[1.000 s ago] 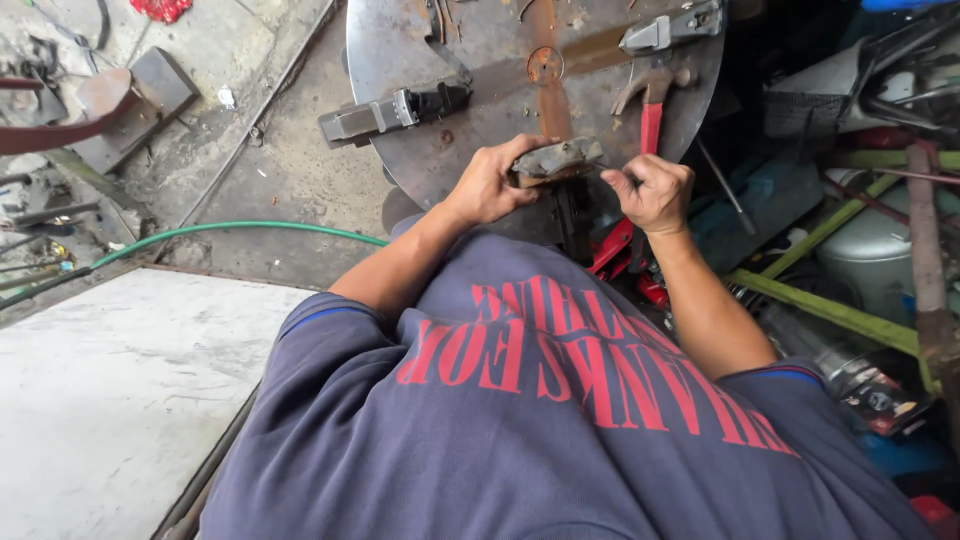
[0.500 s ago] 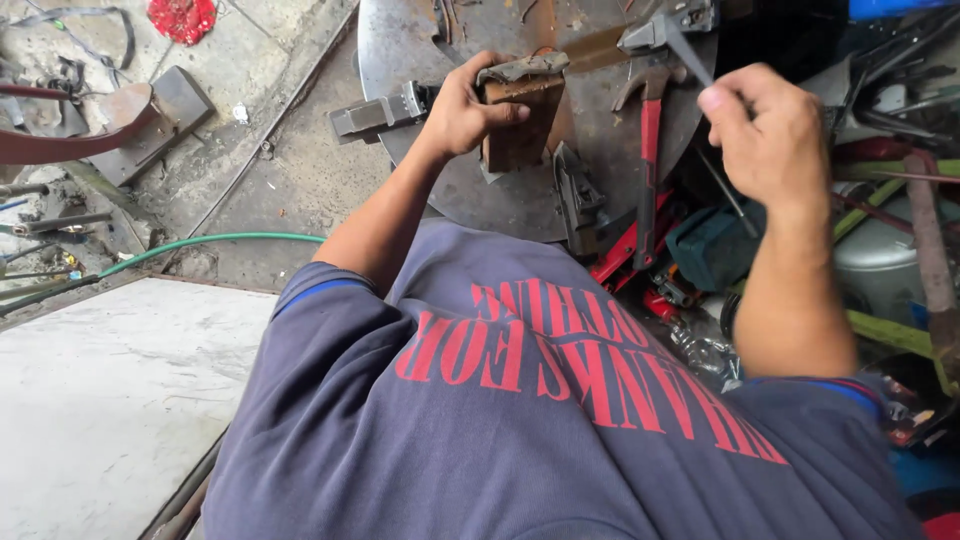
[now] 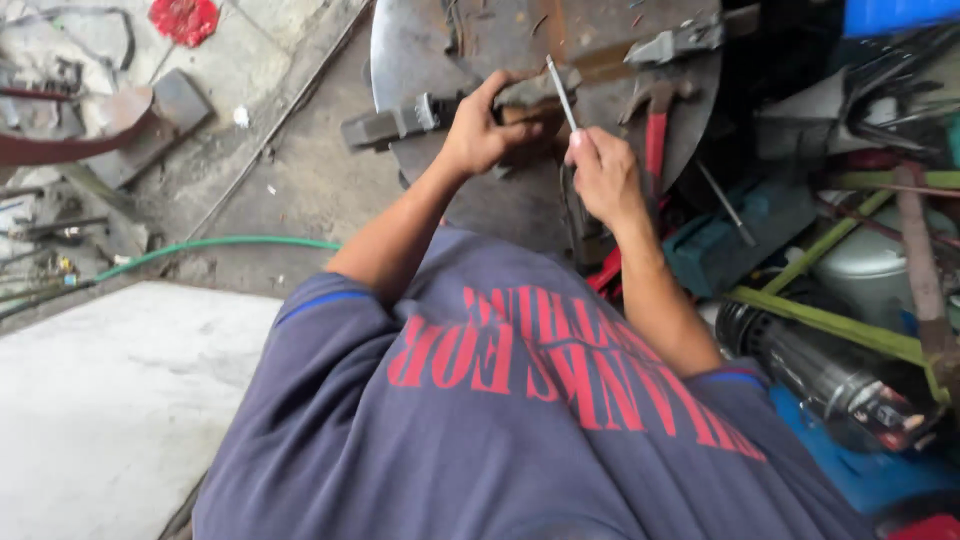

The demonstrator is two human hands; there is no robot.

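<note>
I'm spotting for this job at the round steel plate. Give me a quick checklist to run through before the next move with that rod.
1. Left hand grips the rusty part: ok.
2. Right hand holds the thin rod: ok.
3. Rod tip on the part: cannot tell.
4. Part resting flat on the plate: cannot tell.
5. Red-handled hammer lies apart from the hands: ok.
6. Gloves worn: not ok, both hands are bare.

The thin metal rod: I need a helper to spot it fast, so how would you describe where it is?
Find the big round steel plate at the top. At its lower edge the right hand grips a thin metal rod pointing upward. It is bare, pale and slender, unlike the red-handled hammer beside it.
</note>
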